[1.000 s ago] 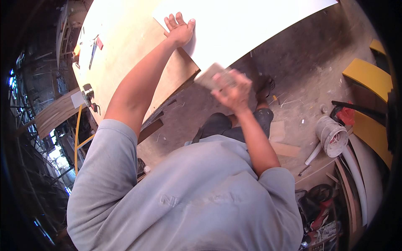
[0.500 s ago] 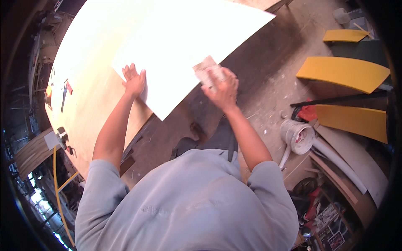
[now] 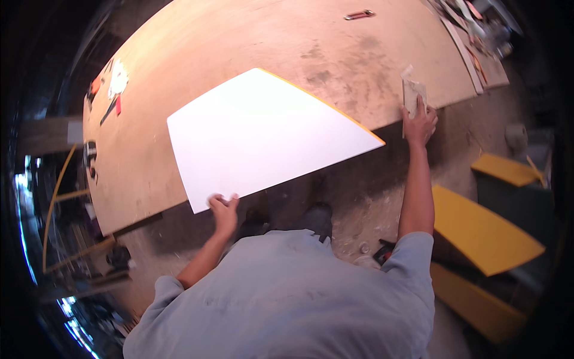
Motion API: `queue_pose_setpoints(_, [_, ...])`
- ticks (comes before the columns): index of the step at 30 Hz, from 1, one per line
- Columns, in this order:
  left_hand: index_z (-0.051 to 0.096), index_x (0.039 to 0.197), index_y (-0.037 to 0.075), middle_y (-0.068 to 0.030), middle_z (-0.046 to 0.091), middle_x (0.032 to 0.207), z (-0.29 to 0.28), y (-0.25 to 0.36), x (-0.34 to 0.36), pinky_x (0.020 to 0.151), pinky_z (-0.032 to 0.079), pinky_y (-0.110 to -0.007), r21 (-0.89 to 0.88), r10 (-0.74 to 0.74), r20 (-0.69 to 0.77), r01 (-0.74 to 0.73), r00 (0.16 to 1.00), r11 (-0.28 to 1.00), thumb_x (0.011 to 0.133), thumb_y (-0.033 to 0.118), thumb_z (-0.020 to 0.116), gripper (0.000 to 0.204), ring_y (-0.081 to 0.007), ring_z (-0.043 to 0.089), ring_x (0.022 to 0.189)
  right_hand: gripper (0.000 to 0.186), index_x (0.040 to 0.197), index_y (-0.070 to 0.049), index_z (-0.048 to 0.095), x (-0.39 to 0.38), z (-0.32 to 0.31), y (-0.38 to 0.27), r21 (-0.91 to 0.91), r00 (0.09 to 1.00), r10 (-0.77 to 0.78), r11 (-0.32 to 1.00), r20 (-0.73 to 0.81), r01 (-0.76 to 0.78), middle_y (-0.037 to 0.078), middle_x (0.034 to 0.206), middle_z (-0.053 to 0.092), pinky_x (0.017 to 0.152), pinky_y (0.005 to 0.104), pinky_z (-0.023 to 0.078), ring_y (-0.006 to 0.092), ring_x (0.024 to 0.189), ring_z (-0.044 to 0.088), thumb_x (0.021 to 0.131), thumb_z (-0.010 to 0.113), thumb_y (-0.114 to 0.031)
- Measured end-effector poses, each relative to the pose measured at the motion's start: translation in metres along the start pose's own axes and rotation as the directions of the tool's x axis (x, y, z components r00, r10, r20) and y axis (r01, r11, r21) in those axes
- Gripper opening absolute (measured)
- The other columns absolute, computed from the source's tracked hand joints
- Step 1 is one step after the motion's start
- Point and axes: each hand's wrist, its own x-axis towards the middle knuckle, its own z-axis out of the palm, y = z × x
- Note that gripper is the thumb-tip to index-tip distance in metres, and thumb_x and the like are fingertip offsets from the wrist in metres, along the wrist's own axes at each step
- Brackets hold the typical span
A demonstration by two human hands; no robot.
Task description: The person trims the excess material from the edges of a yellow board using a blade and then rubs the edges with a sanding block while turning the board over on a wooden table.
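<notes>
A large white panel (image 3: 269, 134) with a yellow far-right edge lies on a wooden table (image 3: 197, 57), its near edge overhanging the front. My left hand (image 3: 223, 209) is closed at the panel's near left corner, gripping the edge. Out to the right, clear of the panel, my right hand (image 3: 421, 124) holds a beige sanding block (image 3: 412, 96) near the table's front edge. The block stands tilted up, its lower part partly covered by my fingers.
A wrench (image 3: 359, 15) lies at the table's far side. Strips and tools (image 3: 472, 30) crowd its right end; a red-handled tool (image 3: 118, 106) is at the left. Yellow curved panels (image 3: 484, 230) stand at the right, beyond the table's front edge.
The white panel sits turned, its yellow edge now showing. My left hand has gone from lying flat on it to its near corner. My right hand has carried the sanding block off it, rightward.
</notes>
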Motion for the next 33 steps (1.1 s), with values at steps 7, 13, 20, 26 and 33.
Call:
queue_pose_setpoints(7, [0.036,0.149,0.006,-0.0118,0.041,0.151,0.083,0.068,-0.012,0.123,0.025,-0.049,-0.858,-0.212,0.513,0.5,0.831,-0.116,0.104,0.036,0.055,0.057,-0.0294,0.043,0.139,0.064,0.132,-0.01,0.062,0.071,0.068,-0.132,0.295,0.797,-0.434,0.896,0.42,0.332,0.023,0.121,0.066,0.096,0.0478,0.05,0.0384,0.114,0.063,0.084,0.075,-0.051])
queue_pose_setpoints(13, [0.044,0.145,0.006,-0.0117,0.051,0.145,0.095,0.065,-0.02,0.119,0.033,-0.048,-0.929,-0.19,0.348,0.31,0.918,-0.203,0.104,0.031,0.056,0.05,-0.0287,0.046,0.136,0.079,0.133,0.001,0.056,-0.01,0.031,-0.224,0.373,0.462,-0.515,0.852,0.722,0.367,0.027,0.133,0.057,0.099,0.0502,0.048,0.0412,0.119,0.06,0.094,0.051,-0.067])
queue_pose_setpoints(20, [0.047,0.142,0.0,-0.0107,0.054,0.142,0.049,0.09,-0.025,0.112,0.04,-0.045,-0.966,-0.021,0.259,0.259,0.966,-0.006,0.1,0.012,0.058,0.045,-0.0256,0.052,0.13,0.07,0.117,0.006,0.067,-0.019,0.015,-0.201,0.483,0.53,-0.466,0.868,0.709,0.117,0.027,0.116,0.069,0.098,0.0434,0.047,0.0392,0.11,0.065,0.104,0.039,-0.057])
queue_pose_setpoints(26, [0.044,0.144,-0.004,-0.0138,0.052,0.144,-0.028,0.089,0.08,0.115,0.037,-0.042,-0.974,0.07,0.214,0.207,0.974,0.094,0.099,0.008,0.057,0.048,-0.0267,0.05,0.132,0.058,0.111,0.005,0.067,-0.141,-0.028,-0.2,0.657,0.702,-0.206,0.595,0.681,-0.463,0.024,0.106,0.07,0.09,0.0445,0.048,0.0369,0.102,0.066,0.107,0.04,-0.046])
queue_pose_setpoints(33, [0.05,0.14,-0.006,-0.0193,0.056,0.139,-0.027,0.126,0.278,0.106,0.047,-0.044,-0.841,0.058,0.207,0.147,0.977,0.52,0.106,0.048,0.047,0.064,-0.0299,0.056,0.126,0.054,0.115,0.004,0.061,-0.314,-0.045,-0.309,0.626,0.697,0.361,0.309,0.619,-0.716,0.025,0.108,0.066,0.089,0.0459,0.047,0.0395,0.101,0.063,0.109,0.037,-0.043])
